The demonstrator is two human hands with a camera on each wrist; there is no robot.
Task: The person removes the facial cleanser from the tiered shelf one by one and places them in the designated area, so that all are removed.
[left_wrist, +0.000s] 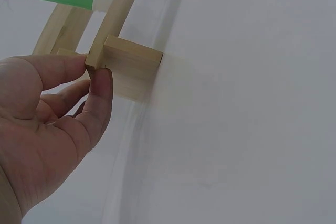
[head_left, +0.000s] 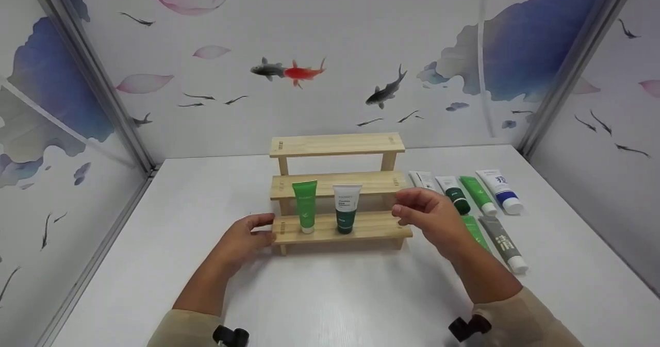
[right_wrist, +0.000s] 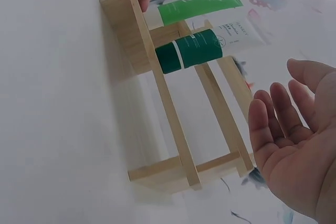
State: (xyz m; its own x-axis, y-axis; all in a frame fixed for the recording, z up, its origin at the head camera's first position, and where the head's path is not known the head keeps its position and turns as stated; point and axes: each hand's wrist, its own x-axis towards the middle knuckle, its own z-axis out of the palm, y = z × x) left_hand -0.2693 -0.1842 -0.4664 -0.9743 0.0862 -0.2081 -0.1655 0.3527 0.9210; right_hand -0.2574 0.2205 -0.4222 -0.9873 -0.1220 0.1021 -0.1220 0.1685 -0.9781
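Observation:
A three-step wooden rack [head_left: 337, 145] stands on the white table. Upright on its lowest step are a green tube [head_left: 305, 205] and, to its right, a white and dark green tube [head_left: 346, 208]. My left hand [head_left: 246, 240] pinches the left end of that step; in the left wrist view its thumb and fingers [left_wrist: 101, 85] grip the board's corner. My right hand [head_left: 435, 218] hovers by the rack's right end, fingers loosely bent around nothing. The right wrist view shows this hand [right_wrist: 294, 145] apart from the rack and both tubes.
To the rack's right lie several more tubes in two rows, among them a grey tube [head_left: 502, 241], a green tube [head_left: 478, 195] and a white and blue tube [head_left: 499, 189]. Printed wall panels [head_left: 330, 22] enclose the table at the back and sides.

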